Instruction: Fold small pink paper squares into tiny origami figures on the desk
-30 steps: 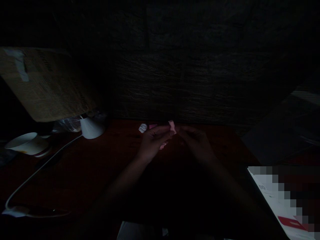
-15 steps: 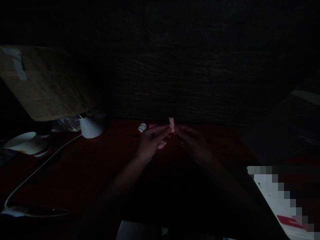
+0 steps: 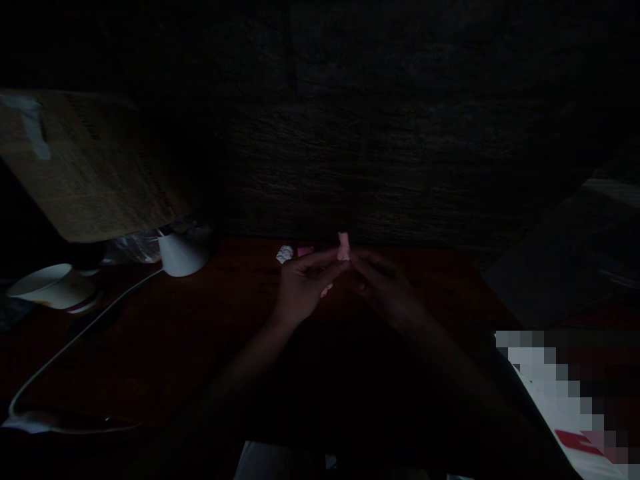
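Between my two hands stands a small upright pink piece, soft-looking like modelling clay, its lower end covered by fingertips. My left hand pinches it from the left with thumb and fingers. From the right, the fingertips of my right hand press at its base. A crumpled pink lump lies on the table, partly behind my left hand. Beyond that hand are a crumpled white lump and a flat pink piece. The scene is very dark, so finger detail is faint.
On the left of the reddish-brown table are a white paper cup, a white cone-shaped object and a pale cable. A cardboard box stands behind them. A dark wall rises at the back. A white item lies lower right.
My fingers have shifted slightly on the pink piece, and my left thumb now reaches closer to the right hand. More of the pink lump below is covered by the left hand.
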`<state>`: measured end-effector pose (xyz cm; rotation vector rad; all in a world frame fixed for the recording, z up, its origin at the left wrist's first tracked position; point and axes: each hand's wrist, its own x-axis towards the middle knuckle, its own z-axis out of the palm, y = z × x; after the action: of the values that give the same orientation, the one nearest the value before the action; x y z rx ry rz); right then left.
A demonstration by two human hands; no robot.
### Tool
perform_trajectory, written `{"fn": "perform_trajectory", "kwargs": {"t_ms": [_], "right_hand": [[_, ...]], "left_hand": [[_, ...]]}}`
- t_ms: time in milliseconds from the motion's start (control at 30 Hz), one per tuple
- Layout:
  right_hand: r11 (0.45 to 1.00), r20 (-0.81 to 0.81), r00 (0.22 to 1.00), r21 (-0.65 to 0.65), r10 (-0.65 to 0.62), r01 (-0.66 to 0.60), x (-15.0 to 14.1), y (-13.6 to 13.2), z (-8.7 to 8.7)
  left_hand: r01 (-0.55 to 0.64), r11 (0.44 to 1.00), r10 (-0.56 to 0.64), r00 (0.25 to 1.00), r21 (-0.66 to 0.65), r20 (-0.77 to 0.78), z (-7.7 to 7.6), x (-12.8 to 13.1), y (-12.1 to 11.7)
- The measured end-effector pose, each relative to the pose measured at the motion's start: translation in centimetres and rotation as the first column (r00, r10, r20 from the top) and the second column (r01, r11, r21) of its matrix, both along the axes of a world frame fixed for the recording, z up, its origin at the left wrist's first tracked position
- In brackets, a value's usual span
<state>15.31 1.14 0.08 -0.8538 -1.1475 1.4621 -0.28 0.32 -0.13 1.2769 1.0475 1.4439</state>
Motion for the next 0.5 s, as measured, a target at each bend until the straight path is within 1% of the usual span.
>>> {"fn": "perform_trajectory", "kwargs": {"t_ms": [100, 167, 333, 400, 500], "right_hand": [[0.999, -0.038, 0.999, -0.023, 0.024, -0.025, -0.17, -0.07, -0.15], [0.998, -0.054, 0.998, -0.045, 0.036, -0.039, -0.19, -0.06, -0.20], [0.998, -0.074, 0.996, -0.040, 0.053, -0.056, -0.15, 0.03, -0.14], [0.997, -0.085, 0.994, -0.036, 0.072, -0.075, -0.16, 0.06, -0.09], [0.994, -0.113, 0.989, -0.037, 0.094, -0.098, -0.25, 0.11, -0.15]], "left_hand": [[-0.055, 0.998, 0.056, 0.998, 0.037, -0.024, -0.14, 0.08, -0.06], [-0.078, 0.993, 0.082, 0.996, 0.092, -0.045, -0.21, 0.20, -0.14], [-0.040, 0.958, 0.060, 0.996, 0.285, -0.064, -0.39, 0.34, -0.11], [-0.027, 0.951, 0.044, 0.998, 0.308, -0.048, -0.50, 0.29, -0.02], [-0.023, 0.951, 0.040, 0.998, 0.307, -0.048, -0.71, 0.19, 0.02]]}}
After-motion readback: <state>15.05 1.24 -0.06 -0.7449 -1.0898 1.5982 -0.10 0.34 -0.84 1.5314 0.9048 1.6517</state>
